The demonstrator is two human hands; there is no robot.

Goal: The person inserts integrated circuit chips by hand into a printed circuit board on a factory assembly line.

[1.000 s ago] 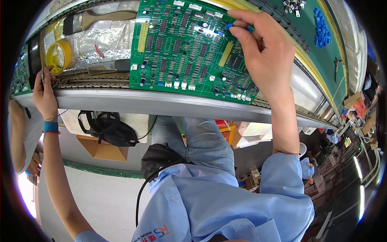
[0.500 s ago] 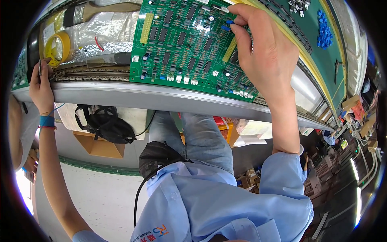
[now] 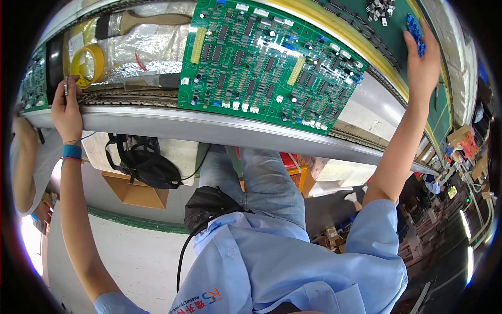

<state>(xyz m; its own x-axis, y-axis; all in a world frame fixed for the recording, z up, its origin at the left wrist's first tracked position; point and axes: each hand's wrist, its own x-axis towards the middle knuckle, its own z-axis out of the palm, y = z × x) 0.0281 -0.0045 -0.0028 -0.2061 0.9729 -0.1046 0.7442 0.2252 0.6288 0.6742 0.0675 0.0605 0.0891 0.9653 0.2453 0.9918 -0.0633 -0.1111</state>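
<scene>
My right hand [image 3: 424, 65] reaches into a pile of small blue electronic components [image 3: 414, 32] at the far right. Its thumb and fingers are apart, on either side of the pile. A large green circuit board [image 3: 256, 86] lies on the rails in front of me, populated with chips, resistors, white connectors and a few blue parts. At the left, my left hand [image 3: 67, 118] is closed on a slim metallic piece [image 3: 66, 86], too small to identify. That hand is beside a roll of yellow tape [image 3: 95, 63].
A wooden-handled brush [image 3: 141, 21] lies on clear plastic wrap behind the tape. Black component strips [image 3: 361, 26] and loose black parts [image 3: 380, 9] lie on the green tray at right. A metal rail [image 3: 209, 123] runs along the front. Another person's arm [image 3: 23, 167] shows at left.
My right hand has left the circuit board and moved right to the blue component pile. My left hand keeps its hold by the tape. The whole view has shifted slightly.
</scene>
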